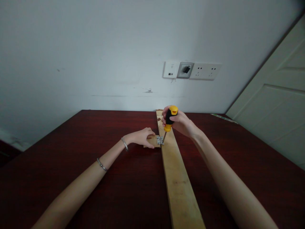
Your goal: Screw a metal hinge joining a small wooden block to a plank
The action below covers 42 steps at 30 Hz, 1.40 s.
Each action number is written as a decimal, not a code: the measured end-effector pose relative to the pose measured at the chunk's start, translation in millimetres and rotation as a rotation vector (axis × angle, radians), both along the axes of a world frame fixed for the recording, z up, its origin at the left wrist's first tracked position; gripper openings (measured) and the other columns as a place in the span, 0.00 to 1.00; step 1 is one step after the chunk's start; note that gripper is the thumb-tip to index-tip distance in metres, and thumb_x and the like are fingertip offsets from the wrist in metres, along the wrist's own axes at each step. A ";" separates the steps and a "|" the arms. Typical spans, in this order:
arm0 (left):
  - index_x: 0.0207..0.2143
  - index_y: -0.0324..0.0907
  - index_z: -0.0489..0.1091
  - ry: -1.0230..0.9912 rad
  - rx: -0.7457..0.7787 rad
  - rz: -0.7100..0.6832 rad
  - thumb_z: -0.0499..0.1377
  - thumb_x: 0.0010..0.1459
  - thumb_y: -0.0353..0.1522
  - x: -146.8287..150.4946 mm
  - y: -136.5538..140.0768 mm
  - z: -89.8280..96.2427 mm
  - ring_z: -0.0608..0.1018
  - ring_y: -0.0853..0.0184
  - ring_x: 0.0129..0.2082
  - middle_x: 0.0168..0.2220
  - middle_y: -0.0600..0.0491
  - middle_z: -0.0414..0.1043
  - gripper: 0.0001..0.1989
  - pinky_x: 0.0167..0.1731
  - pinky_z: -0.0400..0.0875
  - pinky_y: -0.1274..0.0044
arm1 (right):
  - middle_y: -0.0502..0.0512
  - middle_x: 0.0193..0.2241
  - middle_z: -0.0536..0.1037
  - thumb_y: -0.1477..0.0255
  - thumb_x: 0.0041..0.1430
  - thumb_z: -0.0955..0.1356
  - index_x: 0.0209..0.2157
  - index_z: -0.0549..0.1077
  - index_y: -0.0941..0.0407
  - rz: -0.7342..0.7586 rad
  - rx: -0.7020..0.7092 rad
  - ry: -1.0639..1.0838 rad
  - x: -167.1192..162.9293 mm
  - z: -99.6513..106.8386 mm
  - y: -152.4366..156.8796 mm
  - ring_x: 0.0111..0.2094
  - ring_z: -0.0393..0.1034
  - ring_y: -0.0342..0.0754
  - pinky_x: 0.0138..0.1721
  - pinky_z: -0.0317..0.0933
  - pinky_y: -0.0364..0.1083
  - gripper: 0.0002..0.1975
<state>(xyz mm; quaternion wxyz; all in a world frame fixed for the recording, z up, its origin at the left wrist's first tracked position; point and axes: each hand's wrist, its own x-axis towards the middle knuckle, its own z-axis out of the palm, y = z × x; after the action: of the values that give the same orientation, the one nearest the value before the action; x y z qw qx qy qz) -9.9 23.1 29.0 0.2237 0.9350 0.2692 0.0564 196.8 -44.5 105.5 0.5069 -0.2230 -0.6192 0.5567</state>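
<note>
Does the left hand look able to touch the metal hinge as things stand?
Probably yes: the left hand holds the small wooden block bearing one leaf of the metal hinge, nothing visible between; the screwdriver is at the other.

From here I count one plank (181,184), one hinge (158,139), one screwdriver (169,119), two hands (140,137) (184,123); left of the plank, one block (154,141), two bracelets (124,144) (102,164).

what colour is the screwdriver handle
The screwdriver handle is black with yellow at both ends; it shows in the head view, the only one.
</note>
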 end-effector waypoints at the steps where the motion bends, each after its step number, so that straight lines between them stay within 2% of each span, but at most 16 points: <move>1: 0.47 0.42 0.69 -0.002 -0.001 0.002 0.66 0.45 0.43 0.0 -0.1 0.0 0.67 0.63 0.41 0.41 0.50 0.64 0.27 0.43 0.64 0.72 | 0.48 0.30 0.66 0.73 0.44 0.66 0.35 0.69 0.54 0.039 -0.029 0.031 0.2 1.1 -0.1 0.28 0.64 0.43 0.32 0.64 0.47 0.11; 4: 0.47 0.42 0.69 0.000 0.000 0.003 0.66 0.45 0.43 0.4 -0.7 1.2 0.67 0.63 0.41 0.41 0.50 0.64 0.27 0.43 0.63 0.72 | 0.50 0.29 0.69 0.75 0.40 0.64 0.33 0.68 0.55 0.070 -0.058 0.036 2.3 3.0 0.9 0.31 0.66 0.45 0.36 0.65 0.49 0.13; 9: 0.45 0.40 0.70 0.014 0.012 0.003 0.66 0.45 0.44 1.2 -1.8 3.0 0.68 0.62 0.41 0.41 0.49 0.65 0.27 0.42 0.63 0.72 | 0.55 0.41 0.74 0.72 0.52 0.67 0.40 0.67 0.54 -0.054 0.039 -0.190 8.3 7.4 -0.5 0.39 0.71 0.49 0.43 0.66 0.52 0.12; 11: 0.45 0.40 0.70 0.014 0.011 0.004 0.66 0.45 0.44 1.2 -2.1 2.7 0.68 0.62 0.41 0.41 0.49 0.65 0.26 0.42 0.63 0.72 | 0.57 0.41 0.75 0.69 0.54 0.68 0.41 0.66 0.55 -0.110 0.092 -0.293 10.5 10.2 -2.0 0.40 0.72 0.50 0.44 0.67 0.53 0.13; 13: 0.46 0.40 0.70 0.017 0.008 0.008 0.66 0.45 0.43 1.1 -2.5 2.4 0.68 0.62 0.41 0.41 0.49 0.64 0.26 0.42 0.63 0.72 | 0.57 0.39 0.76 0.67 0.52 0.71 0.42 0.67 0.55 -0.156 0.131 -0.342 11.9 11.5 -1.8 0.40 0.73 0.50 0.44 0.67 0.53 0.16; 18: 0.47 0.39 0.70 0.026 0.002 0.017 0.66 0.45 0.42 1.0 -3.9 3.5 0.68 0.62 0.41 0.41 0.49 0.64 0.27 0.42 0.63 0.73 | 0.52 0.34 0.75 0.66 0.45 0.75 0.40 0.67 0.54 -0.294 0.225 -0.304 6.8 5.5 4.9 0.38 0.73 0.49 0.43 0.68 0.52 0.21; 21: 0.46 0.39 0.70 0.024 0.000 0.019 0.66 0.45 0.42 1.2 -4.4 4.8 0.68 0.62 0.40 0.41 0.49 0.64 0.27 0.42 0.63 0.73 | 0.52 0.37 0.73 0.66 0.46 0.75 0.38 0.66 0.54 -0.364 0.255 -0.245 -1.8 0.9 5.9 0.39 0.72 0.48 0.42 0.68 0.50 0.20; 23: 0.46 0.39 0.70 0.020 0.000 0.017 0.66 0.45 0.42 1.2 -4.5 5.2 0.68 0.63 0.40 0.40 0.50 0.64 0.27 0.42 0.63 0.73 | 0.54 0.41 0.73 0.66 0.47 0.74 0.38 0.64 0.54 -0.361 0.222 -0.196 -7.0 -0.7 4.3 0.39 0.73 0.48 0.41 0.69 0.49 0.19; 25: 0.46 0.40 0.70 0.014 0.001 0.012 0.66 0.45 0.42 1.2 -4.4 5.1 0.68 0.63 0.40 0.40 0.50 0.64 0.27 0.42 0.63 0.73 | 0.54 0.42 0.73 0.66 0.48 0.74 0.38 0.62 0.53 -0.366 0.199 -0.162 -10.5 -1.2 2.3 0.36 0.74 0.46 0.37 0.69 0.48 0.20; 29: 0.46 0.41 0.70 0.014 0.000 0.016 0.66 0.45 0.42 0.9 -3.6 4.3 0.68 0.63 0.41 0.41 0.50 0.64 0.26 0.42 0.63 0.73 | 0.47 0.31 0.72 0.67 0.48 0.73 0.38 0.60 0.52 -0.387 0.193 -0.145 -11.6 -1.7 0.8 0.24 0.68 0.40 0.28 0.66 0.45 0.20; 32: 0.47 0.40 0.69 0.022 0.002 0.018 0.67 0.45 0.43 0.5 -2.5 3.1 0.68 0.63 0.40 0.41 0.50 0.64 0.28 0.42 0.63 0.73 | 0.46 0.30 0.69 0.67 0.52 0.71 0.43 0.63 0.52 -0.337 0.185 -0.157 -10.2 -2.8 2.8 0.26 0.67 0.40 0.30 0.64 0.44 0.18; 37: 0.47 0.42 0.69 0.015 0.004 0.009 0.66 0.46 0.43 -0.2 -0.8 0.9 0.67 0.63 0.40 0.41 0.51 0.64 0.27 0.42 0.63 0.74 | 0.49 0.33 0.69 0.70 0.54 0.64 0.47 0.65 0.53 -0.108 0.067 -0.031 -8.3 -4.5 8.2 0.29 0.67 0.43 0.33 0.65 0.47 0.17; 39: 0.48 0.42 0.69 0.013 0.003 0.009 0.66 0.45 0.43 -0.3 -0.6 0.6 0.67 0.63 0.41 0.41 0.50 0.64 0.28 0.42 0.63 0.73 | 0.50 0.34 0.70 0.69 0.55 0.64 0.46 0.66 0.53 -0.108 0.052 -0.040 -7.5 -3.5 7.9 0.31 0.68 0.43 0.35 0.65 0.48 0.15; 42: 0.47 0.41 0.70 0.010 -0.007 0.010 0.66 0.45 0.43 -0.1 -0.7 1.1 0.67 0.63 0.41 0.41 0.50 0.64 0.28 0.42 0.63 0.74 | 0.51 0.36 0.71 0.68 0.55 0.68 0.41 0.68 0.54 -0.194 0.103 -0.087 -6.5 0.9 3.5 0.33 0.71 0.44 0.38 0.66 0.48 0.11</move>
<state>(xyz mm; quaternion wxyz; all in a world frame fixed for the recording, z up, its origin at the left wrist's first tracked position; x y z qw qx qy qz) -10.0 22.4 30.1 0.2255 0.9332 0.2750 0.0518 190.3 -41.0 106.3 0.5419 -0.2797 -0.6437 0.4623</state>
